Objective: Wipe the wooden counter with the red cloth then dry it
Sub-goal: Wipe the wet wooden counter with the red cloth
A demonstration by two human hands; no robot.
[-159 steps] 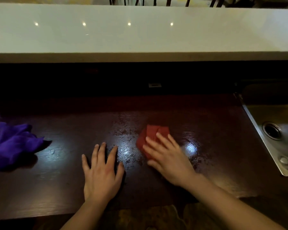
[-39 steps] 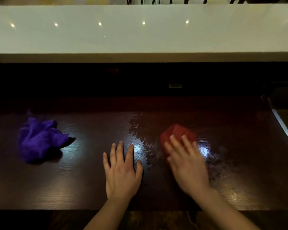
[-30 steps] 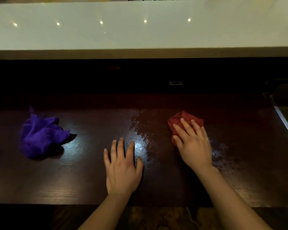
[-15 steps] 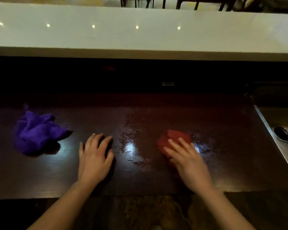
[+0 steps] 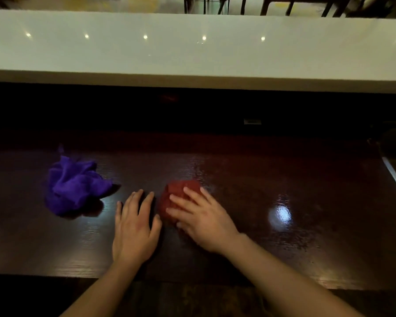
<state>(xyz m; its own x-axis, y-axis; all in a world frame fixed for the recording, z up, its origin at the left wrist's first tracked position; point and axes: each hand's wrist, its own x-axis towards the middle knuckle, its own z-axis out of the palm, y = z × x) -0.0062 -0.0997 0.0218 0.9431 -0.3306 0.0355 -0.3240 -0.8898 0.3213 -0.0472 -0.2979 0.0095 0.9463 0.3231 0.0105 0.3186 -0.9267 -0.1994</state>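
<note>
Left hand (image 5: pixel 134 232): it lay flat on the wooden surface (image 5: pixel 284 248), just left of the red cloth (image 5: pixel 176 195), fingers (image 5: pixel 133 202) straight and slightly apart, holding nothing.
Right hand (image 5: pixel 201 216): it pressed on top of the red cloth, fingers (image 5: pixel 190 196) spread flat over it, palm down; it did not pinch the cloth. This hand looked a little blurred.
Red cloth: it was bunched in a small pad under the right fingers, touching the surface, near the middle.
Handling: the cloth seemed soft, light and probably damp, so I think it would slide easily and could fold under itself; a flat palm over its centre should hold it best.
Wet area: shiny streaks showed right of the red cloth.
Purple cloth (image 5: pixel 73 186): it lay crumpled, left of the red cloth and apart from it, untouched; perhaps it was for drying.
White ledge (image 5: pixel 192 53): behind the red cloth, far.
</note>
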